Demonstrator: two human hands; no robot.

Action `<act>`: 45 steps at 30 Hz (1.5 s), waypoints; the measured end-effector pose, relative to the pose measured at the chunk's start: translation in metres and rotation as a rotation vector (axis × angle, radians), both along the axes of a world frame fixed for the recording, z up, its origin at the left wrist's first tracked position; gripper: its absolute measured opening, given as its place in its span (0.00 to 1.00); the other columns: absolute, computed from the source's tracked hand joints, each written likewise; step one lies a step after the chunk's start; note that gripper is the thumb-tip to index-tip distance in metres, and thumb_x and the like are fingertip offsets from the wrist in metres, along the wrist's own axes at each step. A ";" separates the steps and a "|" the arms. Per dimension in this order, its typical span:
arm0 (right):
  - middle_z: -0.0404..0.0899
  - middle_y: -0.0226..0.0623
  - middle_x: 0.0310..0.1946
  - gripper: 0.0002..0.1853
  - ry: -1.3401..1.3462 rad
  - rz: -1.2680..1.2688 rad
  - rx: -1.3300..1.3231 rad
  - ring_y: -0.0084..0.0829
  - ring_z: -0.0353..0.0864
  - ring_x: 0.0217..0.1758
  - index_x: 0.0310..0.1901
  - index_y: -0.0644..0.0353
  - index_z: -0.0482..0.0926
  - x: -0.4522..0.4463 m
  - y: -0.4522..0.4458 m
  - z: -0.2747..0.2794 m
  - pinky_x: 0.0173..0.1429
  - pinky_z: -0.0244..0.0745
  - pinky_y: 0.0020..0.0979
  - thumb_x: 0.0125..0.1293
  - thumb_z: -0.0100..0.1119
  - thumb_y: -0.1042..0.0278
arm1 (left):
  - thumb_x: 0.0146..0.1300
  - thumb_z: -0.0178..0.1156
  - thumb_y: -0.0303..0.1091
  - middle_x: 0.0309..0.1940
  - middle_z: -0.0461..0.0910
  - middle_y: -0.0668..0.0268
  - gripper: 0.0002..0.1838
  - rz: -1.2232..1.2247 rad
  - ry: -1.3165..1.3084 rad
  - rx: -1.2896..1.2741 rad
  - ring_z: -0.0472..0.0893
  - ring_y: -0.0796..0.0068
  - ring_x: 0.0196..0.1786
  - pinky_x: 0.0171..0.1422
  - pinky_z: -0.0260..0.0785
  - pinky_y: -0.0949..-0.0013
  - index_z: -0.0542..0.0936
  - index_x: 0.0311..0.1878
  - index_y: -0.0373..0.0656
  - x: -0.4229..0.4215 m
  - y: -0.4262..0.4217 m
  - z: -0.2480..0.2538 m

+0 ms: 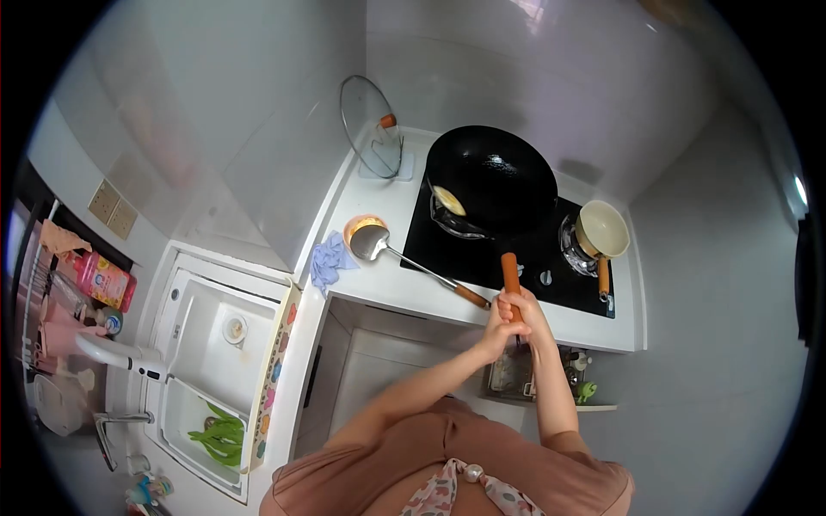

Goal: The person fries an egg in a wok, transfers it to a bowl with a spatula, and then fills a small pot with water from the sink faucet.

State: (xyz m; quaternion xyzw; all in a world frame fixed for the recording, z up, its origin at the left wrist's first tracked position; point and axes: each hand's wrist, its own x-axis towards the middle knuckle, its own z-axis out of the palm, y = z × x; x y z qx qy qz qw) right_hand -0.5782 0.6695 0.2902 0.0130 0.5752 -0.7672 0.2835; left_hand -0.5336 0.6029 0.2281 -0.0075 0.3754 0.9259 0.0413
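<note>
Both hands are clenched round the handle [511, 273] of the one wok [508, 172] — the left hand [496, 327] and right hand [535, 320] pressed together near its end, just over the table's [585, 327] front edge. The wok is tilted, its mouth toward the viewer, at the left side of the stove [525, 262]; whether its base touches the burner [454, 226] under it is hard to tell from here. One pale yellow piece of food [448, 201] lies at the wok's lower left rim.

Behind the wok the wall stands near; to its right, a gap of bare stove separates it from one small pot [602, 229] on the other burner [575, 247], making two burners in all. The right wall rises just past the pot. Below the front edge is an open bay [379, 353].

To the left, one spatula [417, 265] slants over the stove's front corner, its blade over one bowl [361, 222] and its grip end close by the left hand. One cloth [331, 261] lies beside the bowl — one lid [342, 112] stands upright farther back. The sink [249, 297] has two basins, greens [219, 437] in the nearer.
</note>
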 end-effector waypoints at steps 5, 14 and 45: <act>0.65 0.29 0.17 0.06 -0.059 0.032 -0.095 0.19 0.64 0.17 0.27 0.61 0.66 -0.044 -0.026 -0.017 0.20 0.60 0.19 0.55 0.53 0.75 | 0.36 0.58 0.19 0.43 0.65 0.65 0.41 0.077 -0.033 0.064 0.70 0.73 0.48 0.48 0.68 0.74 0.56 0.60 0.44 -0.037 -0.027 0.000; 0.65 0.31 0.18 0.06 -0.062 0.062 -0.078 0.20 0.64 0.17 0.30 0.63 0.66 0.006 -0.032 -0.025 0.20 0.60 0.18 0.54 0.53 0.73 | 0.31 0.62 0.21 0.42 0.63 0.65 0.42 0.084 -0.030 0.017 0.70 0.73 0.45 0.47 0.68 0.74 0.55 0.56 0.43 0.013 -0.033 -0.004; 0.66 0.31 0.18 0.06 -0.066 -0.032 -0.094 0.20 0.65 0.18 0.27 0.62 0.66 -0.004 -0.018 -0.021 0.21 0.62 0.18 0.54 0.53 0.75 | 0.36 0.56 0.17 0.42 0.65 0.67 0.33 0.004 -0.072 0.052 0.69 0.74 0.48 0.51 0.64 0.73 0.60 0.51 0.43 0.001 -0.024 -0.002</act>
